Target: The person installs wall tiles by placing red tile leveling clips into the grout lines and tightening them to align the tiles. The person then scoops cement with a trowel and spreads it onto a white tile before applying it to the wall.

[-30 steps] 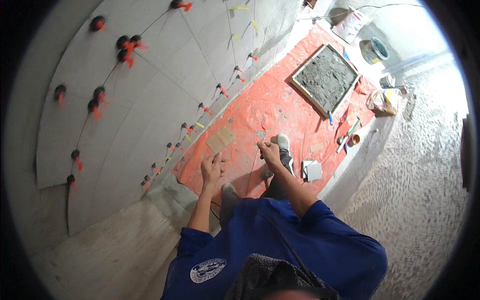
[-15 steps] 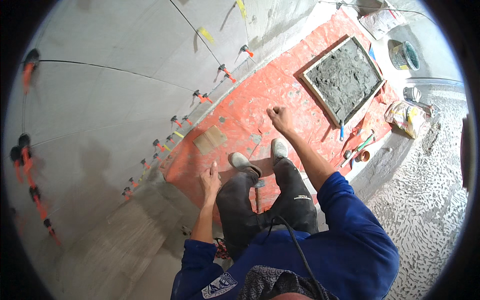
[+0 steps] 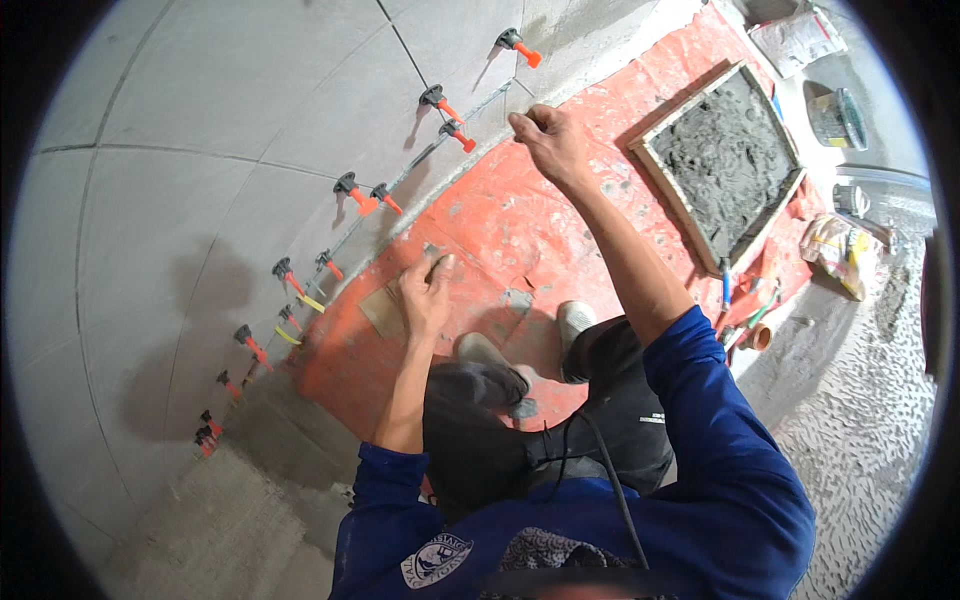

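Note:
My right hand (image 3: 552, 145) reaches forward near the foot of the grey tiled wall (image 3: 190, 80), its thumb and fingers pinched together. Whatever may be between those fingertips is too small to make out. Lower and to the left, my left hand (image 3: 426, 298) hovers over the red sheet, thumb apart from loosely bent fingers, with nothing visible in it. Behind it lies a brown cardboard piece (image 3: 381, 314), partly covered by the hand. Closest to my right hand is a tile-levelling clip with black cap and red handle (image 3: 458, 136); several more line the wall's lower joint.
A red plastic sheet (image 3: 480, 225) lies underfoot. Right of my right arm stands a wood-framed tray of grey mortar (image 3: 712, 258), a blue-handled tool (image 3: 726, 285) at its corner. Beyond are a bucket (image 3: 838, 118), an open bag (image 3: 842, 255) and a brown pipe piece (image 3: 759, 337).
I have shifted closer to the tiled wall, and its clips look larger. My right hand has moved forward toward the wall's base. My left hand has risen forward, its thumb spreading from the fingers.

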### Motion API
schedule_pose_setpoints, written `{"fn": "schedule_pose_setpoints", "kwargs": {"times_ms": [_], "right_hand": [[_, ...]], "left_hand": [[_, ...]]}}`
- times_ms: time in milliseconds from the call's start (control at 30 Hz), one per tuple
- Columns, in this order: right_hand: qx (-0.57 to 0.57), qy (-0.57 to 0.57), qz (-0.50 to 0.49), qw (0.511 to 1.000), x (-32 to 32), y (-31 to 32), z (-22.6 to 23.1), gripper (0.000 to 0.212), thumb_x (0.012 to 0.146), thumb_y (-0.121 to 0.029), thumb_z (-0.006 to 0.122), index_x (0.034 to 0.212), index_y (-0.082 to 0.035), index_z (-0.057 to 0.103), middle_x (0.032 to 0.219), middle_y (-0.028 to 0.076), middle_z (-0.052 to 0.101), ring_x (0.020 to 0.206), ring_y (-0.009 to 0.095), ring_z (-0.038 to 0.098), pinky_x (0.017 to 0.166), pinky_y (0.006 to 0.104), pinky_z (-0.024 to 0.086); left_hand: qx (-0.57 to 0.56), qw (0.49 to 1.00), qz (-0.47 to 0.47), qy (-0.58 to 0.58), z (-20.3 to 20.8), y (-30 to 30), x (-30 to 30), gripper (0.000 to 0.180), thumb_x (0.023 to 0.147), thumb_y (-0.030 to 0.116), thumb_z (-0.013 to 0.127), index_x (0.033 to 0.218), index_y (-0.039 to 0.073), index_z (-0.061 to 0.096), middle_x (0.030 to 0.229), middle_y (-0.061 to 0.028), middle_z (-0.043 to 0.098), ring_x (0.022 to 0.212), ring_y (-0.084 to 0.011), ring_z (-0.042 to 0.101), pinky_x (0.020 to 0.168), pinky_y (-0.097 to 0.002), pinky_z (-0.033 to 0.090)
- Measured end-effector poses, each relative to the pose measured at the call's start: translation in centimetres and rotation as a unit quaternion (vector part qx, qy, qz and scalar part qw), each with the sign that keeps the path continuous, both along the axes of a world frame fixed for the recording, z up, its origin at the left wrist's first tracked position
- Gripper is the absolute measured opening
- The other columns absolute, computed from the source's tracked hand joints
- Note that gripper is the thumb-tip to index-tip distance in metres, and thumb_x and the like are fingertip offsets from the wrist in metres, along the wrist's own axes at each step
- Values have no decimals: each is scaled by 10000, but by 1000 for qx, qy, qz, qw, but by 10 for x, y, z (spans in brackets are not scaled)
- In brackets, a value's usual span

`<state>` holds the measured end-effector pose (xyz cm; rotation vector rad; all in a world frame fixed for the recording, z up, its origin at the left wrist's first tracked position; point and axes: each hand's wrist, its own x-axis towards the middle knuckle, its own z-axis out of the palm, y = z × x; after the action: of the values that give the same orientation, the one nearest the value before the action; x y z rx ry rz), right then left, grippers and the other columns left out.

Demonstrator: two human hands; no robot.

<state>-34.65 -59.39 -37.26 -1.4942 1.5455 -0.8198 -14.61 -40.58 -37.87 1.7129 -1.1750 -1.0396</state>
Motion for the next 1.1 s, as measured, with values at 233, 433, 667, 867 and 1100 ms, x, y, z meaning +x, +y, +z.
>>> {"fn": "schedule_pose_setpoints", "kwargs": {"times_ms": [233,433,667,867,1100], "right_hand": [[-168,-200,-20,965,52,-45,-45,316,857,-299,660,882,16,675,736,63,669,687,119,606,649,274,483],[-128,-150,-31,980,63,-67,-50,452,786,-469,694,742,-20,674,633,85,637,603,160,608,576,313,463],[-180,-170,-71,966,43,-62,-59,427,810,-436,666,736,-15,669,645,96,646,605,182,625,582,330,481],[-228,-320,-146,908,15,-65,-42,424,777,-400,671,883,11,645,741,146,661,685,262,642,667,378,501],[-271,-55,-73,958,4,-82,-22,373,885,-406,529,805,-77,688,726,192,639,723,382,626,662,449,487]], "left_hand": [[-62,961,-64,-261,58,-75,-2,192,836,217,662,897,36,663,709,-142,646,609,-267,611,600,-351,458],[-107,833,-4,-543,108,-114,-5,224,818,274,662,872,57,675,736,-140,663,680,-334,630,610,-425,458],[-59,741,39,-668,105,-150,-10,290,786,350,680,821,62,674,669,-160,647,677,-372,634,609,-448,476],[-91,717,27,-691,105,-156,3,302,750,359,714,798,63,677,657,-162,644,689,-375,642,614,-462,481],[-74,755,-10,-651,119,-156,8,325,731,352,718,751,32,666,662,-162,639,636,-351,618,586,-434,462]]}}
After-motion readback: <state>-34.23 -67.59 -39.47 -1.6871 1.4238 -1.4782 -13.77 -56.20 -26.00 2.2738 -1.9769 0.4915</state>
